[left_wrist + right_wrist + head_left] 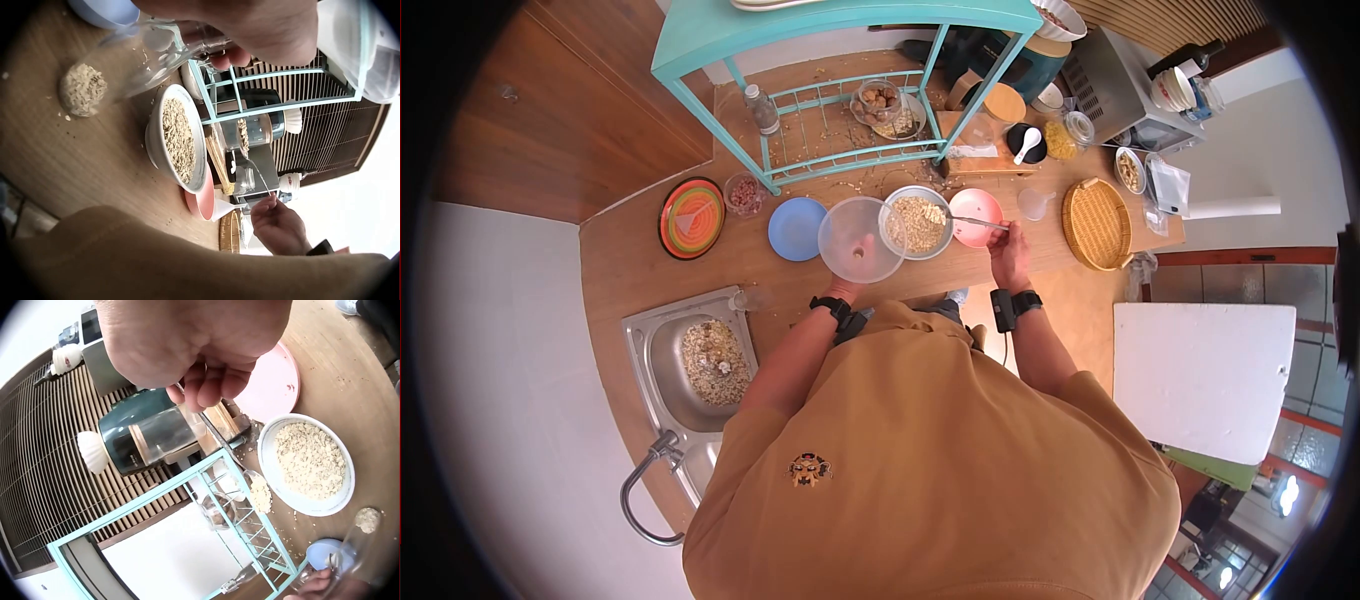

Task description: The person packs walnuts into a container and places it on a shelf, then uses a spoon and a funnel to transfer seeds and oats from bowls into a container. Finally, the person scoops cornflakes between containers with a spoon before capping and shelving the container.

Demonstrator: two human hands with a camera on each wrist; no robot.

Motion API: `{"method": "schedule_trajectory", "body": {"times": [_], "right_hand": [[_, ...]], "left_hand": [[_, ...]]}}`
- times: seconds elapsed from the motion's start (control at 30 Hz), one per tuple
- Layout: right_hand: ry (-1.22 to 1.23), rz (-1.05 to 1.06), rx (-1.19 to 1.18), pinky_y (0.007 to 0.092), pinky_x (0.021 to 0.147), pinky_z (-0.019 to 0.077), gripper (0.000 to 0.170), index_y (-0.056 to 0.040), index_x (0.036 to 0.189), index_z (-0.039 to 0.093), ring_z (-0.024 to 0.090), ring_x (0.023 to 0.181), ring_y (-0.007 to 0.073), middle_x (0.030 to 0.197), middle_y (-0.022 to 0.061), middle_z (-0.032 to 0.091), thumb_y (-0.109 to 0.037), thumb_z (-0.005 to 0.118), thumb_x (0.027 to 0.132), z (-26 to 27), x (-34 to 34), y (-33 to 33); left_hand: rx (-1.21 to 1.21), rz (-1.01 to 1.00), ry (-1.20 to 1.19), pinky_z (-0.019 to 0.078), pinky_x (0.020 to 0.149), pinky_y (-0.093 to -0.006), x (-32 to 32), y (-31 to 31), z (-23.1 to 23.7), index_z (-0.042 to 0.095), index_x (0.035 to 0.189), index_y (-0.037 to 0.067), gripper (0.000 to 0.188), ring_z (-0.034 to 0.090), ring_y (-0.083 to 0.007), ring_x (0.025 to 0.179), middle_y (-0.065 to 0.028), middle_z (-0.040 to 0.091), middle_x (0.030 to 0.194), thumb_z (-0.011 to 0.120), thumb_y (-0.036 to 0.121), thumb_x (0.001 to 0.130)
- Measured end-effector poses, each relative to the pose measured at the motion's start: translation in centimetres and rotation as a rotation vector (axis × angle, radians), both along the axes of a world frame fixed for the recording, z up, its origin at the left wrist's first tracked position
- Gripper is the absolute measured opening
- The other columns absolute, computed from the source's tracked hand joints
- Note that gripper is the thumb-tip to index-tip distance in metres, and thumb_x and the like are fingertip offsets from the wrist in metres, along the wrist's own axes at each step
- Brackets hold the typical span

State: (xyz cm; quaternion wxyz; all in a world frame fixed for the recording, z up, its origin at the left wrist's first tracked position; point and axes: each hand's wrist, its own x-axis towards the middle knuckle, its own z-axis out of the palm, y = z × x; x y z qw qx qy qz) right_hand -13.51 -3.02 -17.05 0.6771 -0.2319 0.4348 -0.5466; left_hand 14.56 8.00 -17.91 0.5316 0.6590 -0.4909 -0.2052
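My left hand (845,287) (262,31) grips a clear glass bottle (134,65) by its neck, with some oat flakes (85,91) at its bottom. A wide translucent funnel (863,240) (380,59) sits above that hand; the join with the bottle is hidden. The right hand (1011,256) (194,344) pinches the handle of a metal spoon (972,220) (219,434), whose bowl holds oat flakes (243,134) (260,495). Beneath and beside the spoon's bowl stands a white bowl of oats (918,222) (179,140) (310,460).
A pink bowl (977,218) and blue bowl (797,229) flank the work area. Farther out are a small funnel (1034,204), wicker basket (1097,224), striped plate (692,218) and cup (745,193). A turquoise rack (850,165) stands behind; the sink (670,365) is at left.
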Motion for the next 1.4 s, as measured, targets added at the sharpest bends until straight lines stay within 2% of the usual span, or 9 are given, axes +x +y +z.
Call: {"method": "schedule_trajectory", "body": {"times": [0.23, 0.57, 0.67, 0.73, 1.0, 1.1, 1.13, 1.2, 1.4], "right_hand": [[-0.047, 0.032, -0.063, 0.0262, 0.061, 0.0479, 0.03, -0.0037, 0.091, 0.056, 0.055, 0.061, 0.0128, 0.07, 0.0038, 0.058, -0.03, 0.045, 0.098, 6.8, 1.0, -0.2], [-0.085, 0.16, -0.128, 0.0253, 0.059, 0.0455, 0.029, -0.0024, 0.088, 0.058, 0.053, 0.058, 0.0126, 0.067, 0.0049, 0.058, -0.028, 0.047, 0.098, 15.9, 6.3, 2.0], [0.099, 0.215, -0.268, 0.0233, 0.058, 0.0451, 0.029, -0.0007, 0.09, 0.059, 0.053, 0.06, 0.0109, 0.067, 0.0038, 0.057, -0.026, 0.046, 0.099, 16.5, 7.8, 3.0], [0.368, 0.274, -0.501, 0.0221, 0.058, 0.0447, 0.029, -0.0001, 0.09, 0.061, 0.052, 0.061, 0.0093, 0.067, 0.0025, 0.056, -0.024, 0.046, 0.099, 17.0, 8.6, 3.6], [0.679, 0.472, -1.12, 0.0245, 0.06, 0.0463, 0.027, 0.001, 0.087, 0.061, 0.057, 0.064, 0.0131, 0.071, 0.0057, 0.06, -0.019, 0.047, 0.098, 20.0, 8.5, 4.1], [0.412, 0.274, -0.813, 0.0244, 0.061, 0.0458, 0.029, -0.0004, 0.089, 0.059, 0.056, 0.063, 0.0129, 0.07, 0.0057, 0.06, -0.023, 0.044, 0.099, 18.3, 8.0, 3.8], [0.415, 0.27, -0.814, 0.0244, 0.061, 0.0458, 0.029, -0.0004, 0.089, 0.059, 0.056, 0.063, 0.0129, 0.07, 0.0057, 0.06, -0.023, 0.044, 0.099, 17.5, 7.6, 3.2], [0.075, 0.023, -0.429, 0.0237, 0.06, 0.0445, 0.032, -0.0012, 0.091, 0.057, 0.053, 0.061, 0.011, 0.07, 0.0051, 0.06, -0.027, 0.042, 0.1, 15.2, 6.6, 1.5], [0.357, -0.048, -0.287, 0.0223, 0.057, 0.0438, 0.035, -0.0026, 0.093, 0.059, 0.053, 0.061, 0.0088, 0.072, 0.0024, 0.06, -0.035, 0.046, 0.098, 3.9, 2.8, -1.1]], "left_hand": [[0.101, -0.01, 0.04, 0.0445, 0.058, -0.0348, 0.0, 0.1, 1.2, 0.064, 0.077, 0.003, 0.021, 0.059, -0.0233, 0.064, -0.0093, 0.063, 0.071, 0.058, 0.019, 0.088], [0.05, 0.002, 0.095, 0.0447, 0.06, -0.036, 0.3, 0.8, 1.1, 0.065, 0.079, 0.003, 0.021, 0.06, -0.0242, 0.066, -0.0099, 0.064, 0.073, 0.056, 0.018, 0.089], [0.049, 0.008, 0.09, 0.0448, 0.06, -0.036, 0.8, 1.1, 0.8, 0.065, 0.08, 0.003, 0.021, 0.06, -0.0242, 0.067, -0.0099, 0.064, 0.073, 0.055, 0.018, 0.089], [0.049, 0.01, 0.088, 0.0448, 0.06, -0.036, 1.1, 1.3, 0.7, 0.065, 0.08, 0.003, 0.021, 0.06, -0.0242, 0.067, -0.0099, 0.064, 0.073, 0.055, 0.018, 0.089], [0.048, -0.002, 0.091, 0.045, 0.06, -0.0361, 1.3, 1.7, 0.1, 0.066, 0.081, 0.003, 0.02, 0.06, -0.0242, 0.067, -0.0099, 0.065, 0.074, 0.055, 0.018, 0.089], [0.048, -0.019, 0.092, 0.045, 0.06, -0.0361, 1.1, 1.6, 0.0, 0.066, 0.082, 0.003, 0.02, 0.06, -0.0242, 0.067, -0.0099, 0.065, 0.075, 0.055, 0.018, 0.089], [0.046, -0.026, 0.093, 0.045, 0.06, -0.0361, 1.0, 1.4, 0.0, 0.066, 0.082, 0.003, 0.02, 0.06, -0.0242, 0.068, -0.0099, 0.065, 0.075, 0.055, 0.018, 0.089], [0.042, -0.043, 0.096, 0.0451, 0.061, -0.0361, 0.7, 1.1, 0.0, 0.066, 0.082, 0.003, 0.02, 0.06, -0.0242, 0.068, -0.0099, 0.065, 0.075, 0.055, 0.018, 0.089], [0.024, -0.077, 0.102, 0.0452, 0.061, -0.0362, -0.1, 0.1, 0.8, 0.066, 0.084, 0.004, 0.019, 0.06, -0.0241, 0.068, -0.0096, 0.065, 0.076, 0.055, 0.018, 0.089]]}}
